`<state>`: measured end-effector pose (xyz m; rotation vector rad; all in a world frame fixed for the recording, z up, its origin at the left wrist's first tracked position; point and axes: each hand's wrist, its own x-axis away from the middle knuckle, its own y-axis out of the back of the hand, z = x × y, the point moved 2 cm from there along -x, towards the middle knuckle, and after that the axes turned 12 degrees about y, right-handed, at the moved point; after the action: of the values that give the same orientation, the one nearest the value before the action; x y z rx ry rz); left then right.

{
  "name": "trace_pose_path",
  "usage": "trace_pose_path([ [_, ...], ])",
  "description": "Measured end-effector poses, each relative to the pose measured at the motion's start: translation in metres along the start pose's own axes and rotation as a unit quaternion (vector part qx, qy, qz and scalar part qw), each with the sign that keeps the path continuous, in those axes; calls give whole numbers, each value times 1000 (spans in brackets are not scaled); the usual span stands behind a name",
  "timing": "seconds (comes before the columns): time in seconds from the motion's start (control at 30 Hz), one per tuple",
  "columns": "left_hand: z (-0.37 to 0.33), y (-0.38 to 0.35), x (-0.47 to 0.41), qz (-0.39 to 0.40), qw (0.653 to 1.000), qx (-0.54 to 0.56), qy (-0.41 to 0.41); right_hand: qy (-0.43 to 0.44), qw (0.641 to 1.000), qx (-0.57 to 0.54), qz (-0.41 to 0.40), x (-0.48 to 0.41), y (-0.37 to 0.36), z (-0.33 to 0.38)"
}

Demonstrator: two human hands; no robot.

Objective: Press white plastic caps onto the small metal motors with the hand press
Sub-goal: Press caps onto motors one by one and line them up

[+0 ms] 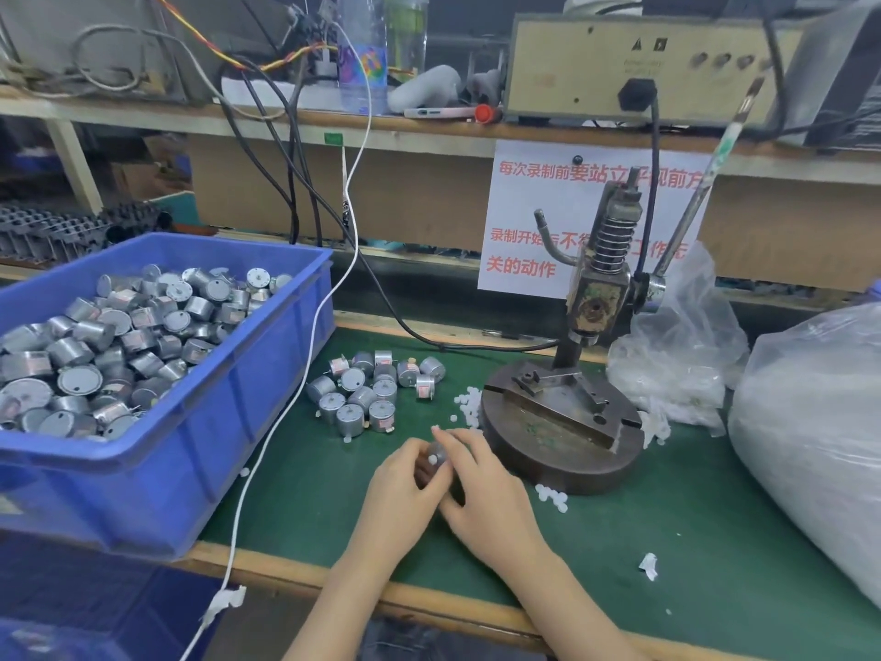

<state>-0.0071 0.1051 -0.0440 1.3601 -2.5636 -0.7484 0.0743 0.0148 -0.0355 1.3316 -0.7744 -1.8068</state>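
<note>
Blue bin: far left, heaped with bare metal motors, and I can see no cap on any of them, so that looks like the bulk of the work left
Loose motors: a small cluster on the green mat just right of the bin, shafts bare as far as I can tell
White caps: scattered against the left edge of the press base, with a few more at its front
Left hand: fingers curled round one motor, held low over the mat in front of the press
Right hand: touching the left, fingertips pinching at that same motor, apparently seating a white cap, though the cap is too small to be sure
Hand press: upright, nothing on its base, lever raised and untouched
Clear bag: just right of the press, seems to hold more caps
Large bag: far right, contents unclear
Progress: early in one cycle, I'd judge, with the cap started by hand, the pressing not yet done, and no finished pile I can pick out
</note>
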Motion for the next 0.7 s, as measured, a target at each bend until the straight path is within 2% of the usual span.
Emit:
trace_pose_path([
  [0.13, -2, -1, 0, 11, 1000, 2, -17, -26, 999, -7, -41, 1, 1, -5],
  [0.23, -3, 3, 1, 19, 992, 120, 30, -89, 991, -33, -99, 2, 8, -5],
  [0.33, -1, 9, -5, -19, 951, 281, 131, -160, 965, -41, -203, 1, 31, -13],
  [0.47, 1, 9, -9, -20, 938, 319, 137, -220, 940, 8, -262, -10, 70, -44],
  [0.53, 2, 8, -10, -14, 940, 316, 130, -235, 937, 40, -254, -17, 81, -57],
  [0.7, 4, 7, -10, -8, 939, 317, 129, -287, 940, 135, -124, -21, 76, -85],
])
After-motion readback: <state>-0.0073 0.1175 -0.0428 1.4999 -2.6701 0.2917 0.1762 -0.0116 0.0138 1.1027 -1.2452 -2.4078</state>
